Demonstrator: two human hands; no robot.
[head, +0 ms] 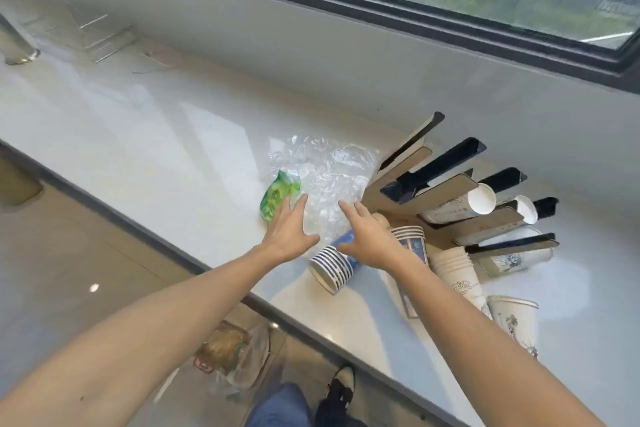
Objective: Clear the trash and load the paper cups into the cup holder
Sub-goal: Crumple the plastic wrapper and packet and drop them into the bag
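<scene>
A crumpled clear plastic bag [325, 170] lies on the white counter [145, 135], with a green wrapper [277, 194] at its left edge. My left hand [289, 229] hovers open, fingertips at the green wrapper and the bag. My right hand [369, 239] is open too, fingers spread over the bag's near edge. Below my hands a stack of blue-striped paper cups [330, 267] lies on its side. More stacks [410, 239] and a white stack [457, 270] lie to the right. The cup holder [450, 180], brown board with black slots, holds some cups.
A single white printed cup [516, 322] stands near my right forearm. A clear acrylic stand [86, 21] sits at the far left against the wall. On the floor under the counter edge is a plastic bag with trash [232, 357]. My shoe [341, 388] is beside it.
</scene>
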